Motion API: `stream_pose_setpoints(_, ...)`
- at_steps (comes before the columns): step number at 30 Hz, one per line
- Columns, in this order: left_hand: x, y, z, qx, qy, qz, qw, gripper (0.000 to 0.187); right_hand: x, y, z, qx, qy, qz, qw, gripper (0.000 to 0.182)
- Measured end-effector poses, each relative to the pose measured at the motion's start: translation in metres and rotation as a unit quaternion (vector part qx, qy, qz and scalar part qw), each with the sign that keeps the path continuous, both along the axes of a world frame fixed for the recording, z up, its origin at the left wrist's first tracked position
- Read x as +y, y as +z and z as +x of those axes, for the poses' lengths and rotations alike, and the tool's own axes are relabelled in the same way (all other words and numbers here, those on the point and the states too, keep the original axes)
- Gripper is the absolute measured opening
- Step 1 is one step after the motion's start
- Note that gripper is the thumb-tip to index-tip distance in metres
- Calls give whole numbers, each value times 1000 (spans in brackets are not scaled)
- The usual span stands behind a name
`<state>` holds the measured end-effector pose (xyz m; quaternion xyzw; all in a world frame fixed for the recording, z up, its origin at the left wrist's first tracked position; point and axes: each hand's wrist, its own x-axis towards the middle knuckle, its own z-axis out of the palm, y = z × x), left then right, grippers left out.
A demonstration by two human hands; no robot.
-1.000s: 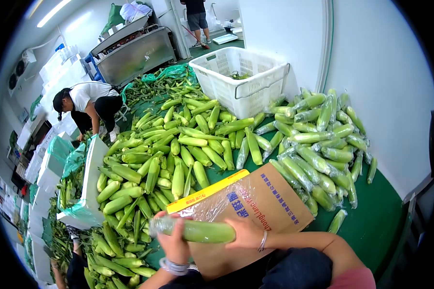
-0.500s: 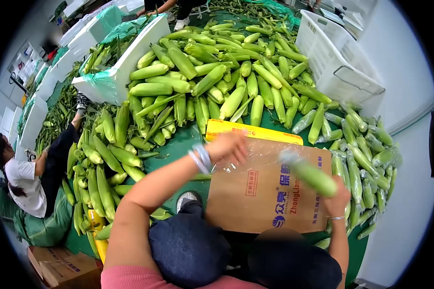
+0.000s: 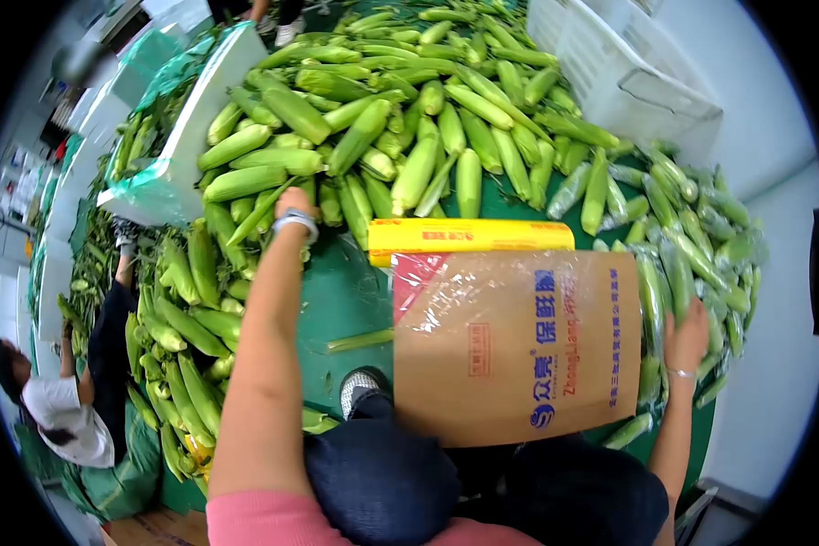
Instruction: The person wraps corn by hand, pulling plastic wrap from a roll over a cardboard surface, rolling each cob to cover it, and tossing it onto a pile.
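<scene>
Head view: left hand [image 3: 291, 202] is reaching into the unwrapped corn pile [image 3: 373, 136], fingers hidden, while right hand [image 3: 685, 335], fingers spread, is resting on the slippery film-wrapped cobs [image 3: 692, 264], firm, best gripped mid-length.

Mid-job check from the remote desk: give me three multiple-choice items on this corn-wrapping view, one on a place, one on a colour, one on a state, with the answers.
1. Where is the left hand?
A. On the cardboard box
B. Out at the pile of unwrapped corn
C. In the white crate

2. What colour is the roll of film lying along the far edge of the cardboard box?
A. Yellow
B. Blue
C. Red

3. What state is the corn by the right hand in?
A. Peeled down to bare kernels
B. Cut in halves
C. Wrapped in clear film

Answers:
1 B: the arm stretches forward and the hand lies among the unwrapped corn.
2 A: the roll shows yellow against the green floor.
3 C: the wrapped corn on the right glints with clear film.
</scene>
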<state>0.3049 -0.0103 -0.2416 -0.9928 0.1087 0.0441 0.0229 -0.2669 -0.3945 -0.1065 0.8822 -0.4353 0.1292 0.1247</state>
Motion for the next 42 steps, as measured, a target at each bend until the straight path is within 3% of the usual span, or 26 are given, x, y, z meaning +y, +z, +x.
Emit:
stream_pose_setpoints(2,18,16,10,157,72,-120,978,56,29,5,29,-34,70,83,994,45)
stream_pose_setpoints(3,32,6,16,329,186,-325,867,47,41,6,40,-88,124,139,979,42)
stream_pose_setpoints(4,51,8,-4,452,174,-622,615,38,61,22,58,-74,78,255,961,38)
stream_pose_setpoints(5,60,33,-35,500,231,-691,468,32,68,22,63,-37,95,283,954,36)
stream_pose_setpoints(6,71,46,-66,526,243,-721,381,36,72,18,67,-3,115,313,943,37)
stream_pose_setpoints(8,86,74,-136,514,115,-706,474,40,82,9,78,59,147,333,929,44)
stream_pose_setpoints(11,55,124,-216,439,-10,-768,466,54,109,24,108,185,106,306,928,47)
stream_pose_setpoints(14,25,146,-242,460,-118,-693,543,63,107,0,122,164,86,300,936,49)
stream_pose_setpoints(17,-19,159,-262,648,-47,-654,386,66,86,-21,111,86,101,313,940,43)
stream_pose_setpoints(18,-34,164,-265,613,-69,-646,451,67,79,-28,104,85,96,312,941,43)
stream_pose_setpoints(19,-50,167,-265,573,-91,-634,511,68,71,-35,97,-15,64,500,864,37)
stream_pose_setpoints(20,-68,170,-262,447,-200,-611,622,73,64,-37,90,-117,30,661,741,31)
stream_pose_setpoints(21,-83,176,-257,373,-318,-567,662,76,57,-39,82,-117,25,660,742,31)
stream_pose_setpoints(23,-110,179,-248,182,-444,-426,766,74,46,-37,65,-230,11,812,536,20)
stream_pose_setpoints(24,-121,180,-252,126,-467,-371,792,68,38,-35,52,-281,16,849,447,17)
stream_pose_setpoints(26,-135,147,-253,89,-518,-323,787,67,22,-35,36,-354,76,836,413,17)
stream_pose_setpoints(29,-144,131,-270,100,-524,-299,791,67,16,-5,61,-538,151,783,271,14)
stream_pose_setpoints(31,-147,133,-274,109,-551,-288,776,68,28,17,113,-530,233,730,363,12)
stream_pose_setpoints(33,-154,136,-271,123,-556,-294,768,64,59,5,156,-327,292,646,625,16)
stream_pose_setpoints(35,-155,133,-262,116,-593,-330,725,58,86,-15,179,-215,491,262,803,34)
stream_pose_setpoints(36,-151,132,-266,2,-593,-380,710,50,88,-19,182,-214,497,262,799,34)
stream_pose_setpoints(37,-136,132,-269,-3,-587,-382,714,50,89,-18,183,-160,481,225,832,42)
stream_pose_setpoints(39,-92,129,-281,-66,-550,-301,776,40,86,-15,184,-104,471,178,858,51)
stream_pose_setpoints(40,-81,129,-286,-20,-559,-273,783,29,84,-15,185,-44,477,134,867,53)
stream_pose_setpoints(41,-75,124,-292,-98,-519,-212,822,26,84,-18,185,18,482,92,871,55)
stream_pose_setpoints(42,-68,116,-289,-112,-498,-154,846,24,82,-22,186,-3,490,84,868,56)
